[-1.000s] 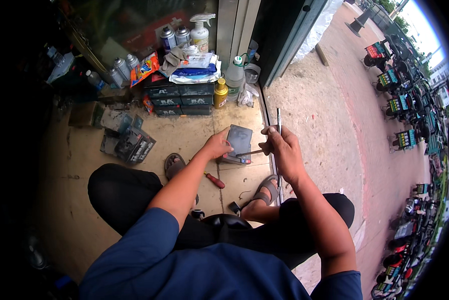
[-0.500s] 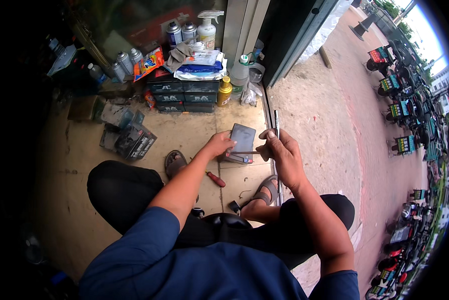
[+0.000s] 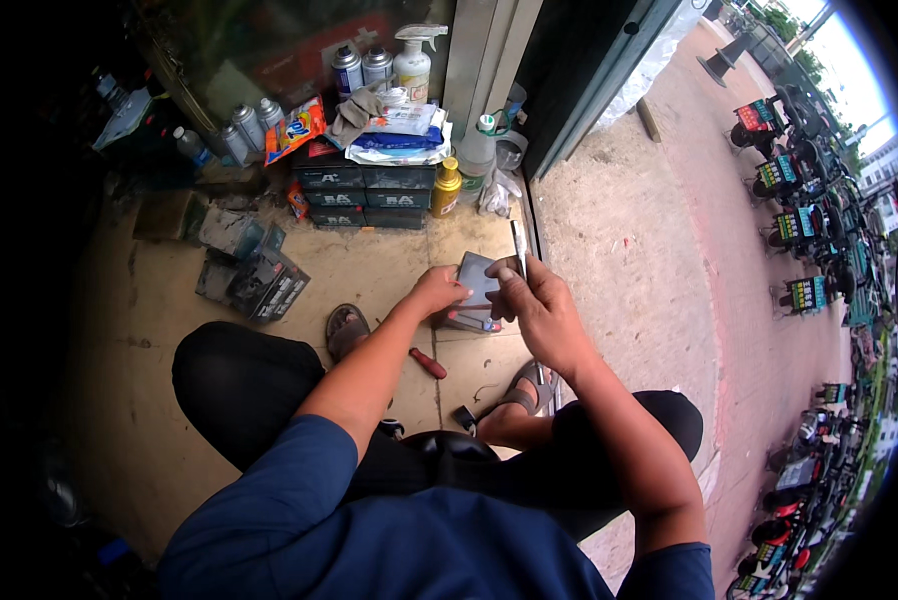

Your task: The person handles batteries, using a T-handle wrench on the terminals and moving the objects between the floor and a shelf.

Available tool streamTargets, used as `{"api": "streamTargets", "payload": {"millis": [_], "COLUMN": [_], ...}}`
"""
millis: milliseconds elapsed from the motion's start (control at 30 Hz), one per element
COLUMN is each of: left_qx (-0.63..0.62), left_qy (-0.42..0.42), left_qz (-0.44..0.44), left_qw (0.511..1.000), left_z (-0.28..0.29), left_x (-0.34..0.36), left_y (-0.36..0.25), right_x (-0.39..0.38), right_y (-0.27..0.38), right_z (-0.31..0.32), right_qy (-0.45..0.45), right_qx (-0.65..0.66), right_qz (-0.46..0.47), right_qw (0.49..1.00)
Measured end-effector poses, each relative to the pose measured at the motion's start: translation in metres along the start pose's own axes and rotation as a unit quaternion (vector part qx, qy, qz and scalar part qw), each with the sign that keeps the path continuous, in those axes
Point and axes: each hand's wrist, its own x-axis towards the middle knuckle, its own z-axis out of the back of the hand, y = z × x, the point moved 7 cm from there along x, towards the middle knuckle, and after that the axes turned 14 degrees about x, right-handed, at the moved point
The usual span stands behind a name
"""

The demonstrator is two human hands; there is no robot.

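A grey box-shaped battery [image 3: 477,268] stands on the tiled floor between my feet, with red at its near end. My left hand [image 3: 437,290] grips its left side, fingers bent and thumb over the top. My right hand [image 3: 543,312] is closed round a long silver metal rod [image 3: 519,240], which sticks out above and below the fist. A thin dark shaft shows between the two hands over the battery; I cannot make out where it ends. The right fist hides the battery's right side. A red-handled screwdriver [image 3: 428,364] lies on the floor by my left forearm.
Another dark battery [image 3: 254,283] sits to the left. Stacked boxes [image 3: 364,197] at the back carry packets, a cloth and a spray bottle [image 3: 412,65]. A gold bottle [image 3: 446,190] and clear jug [image 3: 477,155] stand beside them. The door track [image 3: 535,235] runs along the right; parked scooters line the pavement.
My right hand has moved left with the rod and now covers the battery's right side. The left hand stays at the battery.
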Motion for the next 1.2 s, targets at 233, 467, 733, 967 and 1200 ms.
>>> {"api": "streamTargets", "payload": {"millis": [233, 467, 733, 967, 1200], "left_qx": [-0.026, -0.078, -0.077, -0.091, -0.091], "left_qy": [-0.032, -0.045, -0.065, -0.085, -0.136], "left_qz": [-0.006, 0.025, 0.028, 0.025, 0.042], "left_qw": [0.999, 0.996, 0.995, 0.992, 0.986], "left_z": [0.004, 0.005, 0.015, 0.018, 0.011], "left_x": [0.007, -0.002, -0.004, -0.015, -0.036], "left_y": [-0.017, -0.02, -0.013, -0.011, 0.004], "right_x": [0.036, 0.039, 0.031, -0.023, 0.001], "right_y": [0.015, 0.016, 0.029, 0.043, -0.013], "right_z": [-0.025, -0.064, -0.086, -0.089, -0.041], "right_qy": [-0.159, -0.005, 0.147, 0.156, 0.019], "right_qx": [-0.246, -0.416, -0.526, -0.464, -0.211], "right_qz": [0.092, 0.181, 0.252, 0.54, 0.236], "right_qw": [0.952, 0.891, 0.799, 0.685, 0.948]}}
